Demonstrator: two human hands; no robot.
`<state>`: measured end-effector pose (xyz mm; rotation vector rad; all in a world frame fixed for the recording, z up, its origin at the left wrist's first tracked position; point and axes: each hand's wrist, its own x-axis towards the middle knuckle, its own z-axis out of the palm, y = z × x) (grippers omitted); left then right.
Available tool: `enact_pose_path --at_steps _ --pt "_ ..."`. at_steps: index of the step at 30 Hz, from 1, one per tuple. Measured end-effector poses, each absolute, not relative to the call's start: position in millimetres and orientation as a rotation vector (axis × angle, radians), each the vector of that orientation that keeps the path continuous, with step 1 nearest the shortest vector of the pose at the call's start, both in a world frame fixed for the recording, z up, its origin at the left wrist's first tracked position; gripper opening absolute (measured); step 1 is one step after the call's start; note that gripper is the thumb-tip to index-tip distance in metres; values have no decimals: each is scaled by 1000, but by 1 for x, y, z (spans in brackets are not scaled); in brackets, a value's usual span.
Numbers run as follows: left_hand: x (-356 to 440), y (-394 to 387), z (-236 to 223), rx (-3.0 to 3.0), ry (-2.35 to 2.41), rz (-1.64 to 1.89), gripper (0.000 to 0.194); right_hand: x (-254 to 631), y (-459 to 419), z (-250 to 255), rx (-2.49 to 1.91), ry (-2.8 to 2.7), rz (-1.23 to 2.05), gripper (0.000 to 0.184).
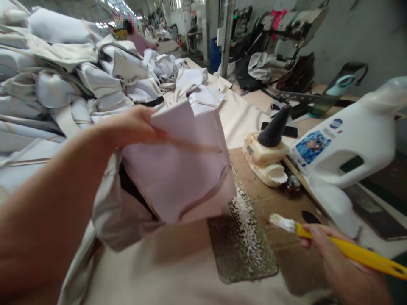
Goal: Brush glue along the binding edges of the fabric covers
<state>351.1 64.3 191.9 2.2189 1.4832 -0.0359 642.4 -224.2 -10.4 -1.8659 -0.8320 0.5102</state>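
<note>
My left hand [136, 125] is closed on the upper edge of a pale fabric piece [178, 173], which hangs tilted in front of me. Brownish streaks cross its whitish panel, and grey-beige cloth folds below it on the left. In my right hand [337, 258] is a yellow-handled paintbrush [356, 253], its bristles [281, 222] coated white and pointing left. Between the hands lies a dark flat plate [243, 250] speckled with white residue. The fabric piece overlaps the plate's far part from my viewpoint; whether they touch, I cannot tell.
A large heap of similar pieces [73, 76] fills the left. Behind the brush stand a yellowed plastic container [263, 154] with a black cone [275, 127], and a big white jug [352, 140]. A phone [378, 209] lies at right. Another person [138, 38] is far back.
</note>
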Motion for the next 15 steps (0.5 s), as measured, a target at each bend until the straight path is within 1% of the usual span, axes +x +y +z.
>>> enact_pose_path --at_steps 2,3,5,7,9,12,13,14,15 --pt "358 50 225 2491 1648 179 41 645 -220 -8 -1866 -789 528 34" --pt "363 39 233 2674 1738 271 39 647 -219 -7 -1867 -775 535 34" --pt "376 9 226 3059 1794 382 25 650 -216 -7 -1853 -754 532 33" --pt "386 -27 192 3330 1557 381 11 653 -214 -8 -1858 -737 502 32" --pt "389 -66 140 3354 1226 279 11 656 -212 -9 -1890 -729 466 29" --pt "380 -123 53 3221 1044 91 13 663 -208 -9 -1915 -694 440 25" --pt "375 -139 29 3189 968 11 13 666 -206 -9 -1911 -684 449 25" --pt "370 -151 11 3157 842 2 8 669 -202 -9 -1897 -687 459 26" --pt "367 -160 0 3114 680 19 11 671 -196 -9 -1869 -709 469 26"
